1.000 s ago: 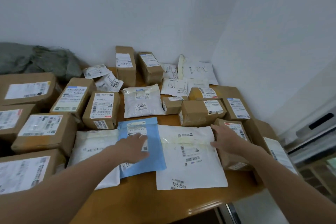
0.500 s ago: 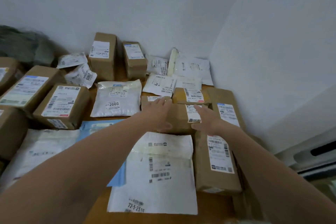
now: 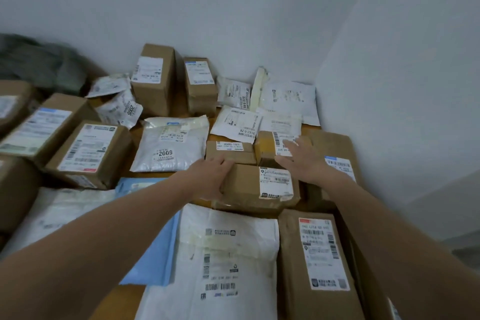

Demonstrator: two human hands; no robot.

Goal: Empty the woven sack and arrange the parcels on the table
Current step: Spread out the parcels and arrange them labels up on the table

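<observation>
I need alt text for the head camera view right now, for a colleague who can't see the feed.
A person's left hand grips the left end of a brown cardboard box with a white label, while the right hand hovers open above the small tan parcel behind it. Around them, a wooden table in a white-walled corner is crowded with more cardboard boxes and white mailers.

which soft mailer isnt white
The blue mailer, lying under the left forearm beside the big white mailer. Every other soft bag on the table is white or silvery.

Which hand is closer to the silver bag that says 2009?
Left. The left hand grips a brown box just right of the silver bag; the right hand is farther right.
</observation>
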